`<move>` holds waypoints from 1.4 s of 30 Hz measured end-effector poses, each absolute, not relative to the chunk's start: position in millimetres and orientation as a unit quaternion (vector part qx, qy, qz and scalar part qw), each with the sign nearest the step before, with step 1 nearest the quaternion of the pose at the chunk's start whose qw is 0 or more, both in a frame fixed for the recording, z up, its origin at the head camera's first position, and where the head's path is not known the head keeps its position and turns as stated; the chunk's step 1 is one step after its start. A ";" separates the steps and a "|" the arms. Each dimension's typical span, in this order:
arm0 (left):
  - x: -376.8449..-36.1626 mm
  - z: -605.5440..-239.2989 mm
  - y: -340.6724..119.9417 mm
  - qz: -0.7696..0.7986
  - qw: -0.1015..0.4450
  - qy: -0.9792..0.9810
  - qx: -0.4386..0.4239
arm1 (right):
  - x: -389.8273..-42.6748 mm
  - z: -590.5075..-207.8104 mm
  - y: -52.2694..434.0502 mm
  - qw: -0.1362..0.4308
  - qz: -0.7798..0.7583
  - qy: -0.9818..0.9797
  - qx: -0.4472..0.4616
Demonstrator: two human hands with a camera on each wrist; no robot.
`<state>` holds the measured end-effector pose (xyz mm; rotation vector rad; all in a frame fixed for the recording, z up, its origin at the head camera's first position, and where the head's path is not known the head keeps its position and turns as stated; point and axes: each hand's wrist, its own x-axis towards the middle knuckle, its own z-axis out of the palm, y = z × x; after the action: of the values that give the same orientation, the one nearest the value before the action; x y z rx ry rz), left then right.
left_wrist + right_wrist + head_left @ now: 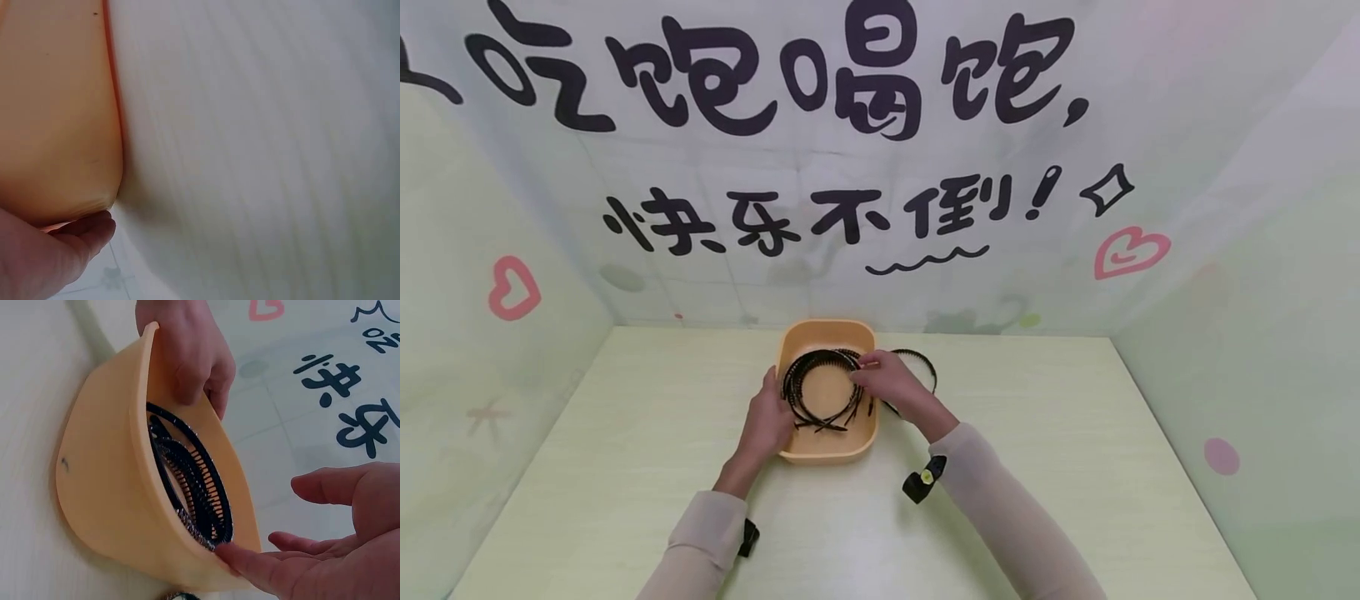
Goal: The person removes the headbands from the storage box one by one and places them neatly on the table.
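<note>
A pale orange plastic tub (831,446) stands on the table's middle and holds several black toothed headbands (820,387). My left hand (770,419) grips the tub's left rim; in the right wrist view its thumb curls inside the wall, as the left hand (187,353) shows. My right hand (883,379) reaches over the right rim with straight fingers. One fingertip (228,553) touches the headbands (197,481) at the rim of the tub (100,487). The left wrist view shows only the tub's outer wall (56,112) and a finger (56,250).
Another black headband (919,358) lies on the pale green table (1037,467) just right of the tub, behind my right hand. Printed backdrop walls close in the table at the back and both sides.
</note>
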<state>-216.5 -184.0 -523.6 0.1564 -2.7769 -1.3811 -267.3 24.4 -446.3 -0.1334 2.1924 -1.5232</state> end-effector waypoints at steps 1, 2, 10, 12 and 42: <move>-216.6 -523.4 -183.8 -0.444 0.018 -0.894 0.051 | -266.5 -446.1 23.6 0.231 -0.548 0.802 -0.049; -216.6 -523.2 -183.8 -0.444 0.019 -0.894 0.050 | -265.4 -445.2 22.6 0.231 -0.545 0.805 -0.049; -217.4 -524.4 -185.1 -0.434 0.017 -0.900 0.046 | -263.6 -450.6 15.0 0.235 -0.521 0.818 -0.068; -216.8 -523.8 -185.0 -0.433 0.014 -0.900 0.047 | -263.0 -452.5 14.1 0.241 -0.527 0.812 -0.067; -216.9 -524.7 -184.6 -0.434 0.015 -0.899 0.052 | -262.9 -460.9 8.0 0.170 -0.601 0.779 -0.057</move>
<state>-216.9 -184.6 -524.7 0.1626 -2.7982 -1.3512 -262.9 8.0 -460.9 -0.1614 2.2122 -1.7089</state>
